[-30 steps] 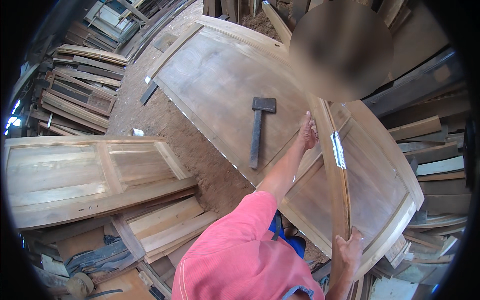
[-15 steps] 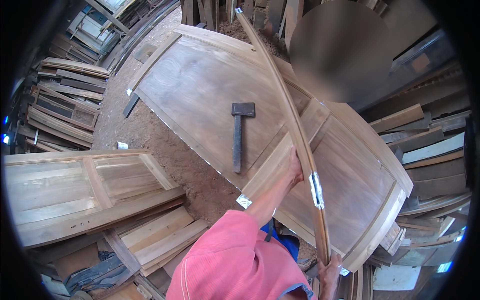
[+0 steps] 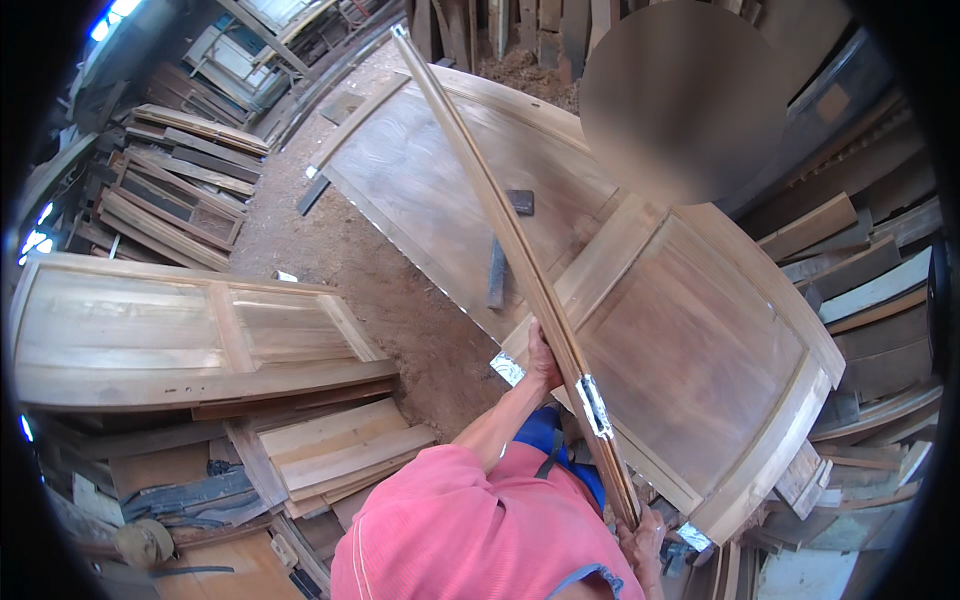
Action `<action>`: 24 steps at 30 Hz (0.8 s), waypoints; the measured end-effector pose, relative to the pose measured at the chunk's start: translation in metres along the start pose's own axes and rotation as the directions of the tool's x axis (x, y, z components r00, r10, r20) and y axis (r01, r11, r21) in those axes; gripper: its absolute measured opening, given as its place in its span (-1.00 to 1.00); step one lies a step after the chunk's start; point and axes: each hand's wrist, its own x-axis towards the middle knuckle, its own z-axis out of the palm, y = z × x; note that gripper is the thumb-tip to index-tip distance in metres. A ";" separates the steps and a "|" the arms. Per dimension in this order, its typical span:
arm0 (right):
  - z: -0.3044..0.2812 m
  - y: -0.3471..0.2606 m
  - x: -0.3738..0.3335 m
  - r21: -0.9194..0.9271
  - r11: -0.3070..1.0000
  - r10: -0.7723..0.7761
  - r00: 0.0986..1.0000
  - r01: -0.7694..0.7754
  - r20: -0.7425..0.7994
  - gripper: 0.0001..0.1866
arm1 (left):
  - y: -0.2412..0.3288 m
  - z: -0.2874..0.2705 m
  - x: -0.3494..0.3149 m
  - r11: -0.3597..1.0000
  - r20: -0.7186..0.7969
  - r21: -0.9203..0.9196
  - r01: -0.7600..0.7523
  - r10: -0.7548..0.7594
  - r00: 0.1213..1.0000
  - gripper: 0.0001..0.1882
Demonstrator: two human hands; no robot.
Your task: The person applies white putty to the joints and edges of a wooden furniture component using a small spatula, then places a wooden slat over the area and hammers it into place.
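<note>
A long narrow wooden board point(image 3: 493, 205), grooved along its length, slants over the large panelled door point(image 3: 690, 350). My left hand point(image 3: 541, 358) is closed on the board's edge a little below its middle. Farther down, my right hand point(image 3: 643, 540) grips its near end. Between the two hands a shiny silvery patch point(image 3: 593, 405) wraps part of the board. Beneath the board, on the door's far panel, lies a dark hammer point(image 3: 520, 202) with a blocky head; the board hides part of its handle.
Another panelled door point(image 3: 120, 335) lies at left, above stacked planks point(image 3: 345, 450). Piles of boards point(image 3: 180, 190) stand at far left, with more timber point(image 3: 880, 300) along the right. Brown dirt floor point(image 3: 400, 290) shows between the doors. A round blur covers the upper right.
The board's far end has swung left, and the board now crosses over the hammer. Both hands keep their hold. The whole view has shifted somewhat.
</note>
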 end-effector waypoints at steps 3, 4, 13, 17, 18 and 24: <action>-0.001 -0.009 0.001 -0.028 0.998 0.066 0.992 -0.063 0.112 -0.36 | 0.020 -0.015 -0.034 0.996 -0.082 0.022 -0.086 0.088 0.993 -0.39; 0.003 -0.009 0.000 -0.021 0.999 0.049 0.992 -0.047 0.115 -0.36 | 0.026 -0.031 -0.042 0.996 -0.059 0.011 -0.092 0.092 0.994 -0.34; 0.044 -0.021 -0.001 -0.105 0.994 0.042 0.963 -0.014 0.268 -0.38 | 0.055 -0.128 -0.101 0.985 -0.188 -0.153 -0.078 0.049 0.981 -0.27; 0.070 -0.032 0.011 -0.080 0.997 0.007 0.949 0.019 0.315 -0.38 | 0.063 -0.186 -0.102 0.971 -0.251 -0.223 -0.082 0.024 0.968 -0.22; 0.076 -0.035 0.012 -0.068 0.997 -0.023 0.952 0.045 0.306 -0.39 | 0.064 -0.209 -0.100 0.974 -0.250 -0.216 -0.068 0.012 0.968 -0.18; 0.102 -0.067 0.040 0.016 0.994 -0.108 0.924 0.109 0.367 -0.35 | 0.097 -0.253 -0.107 0.964 -0.356 -0.254 -0.074 -0.022 0.934 -0.16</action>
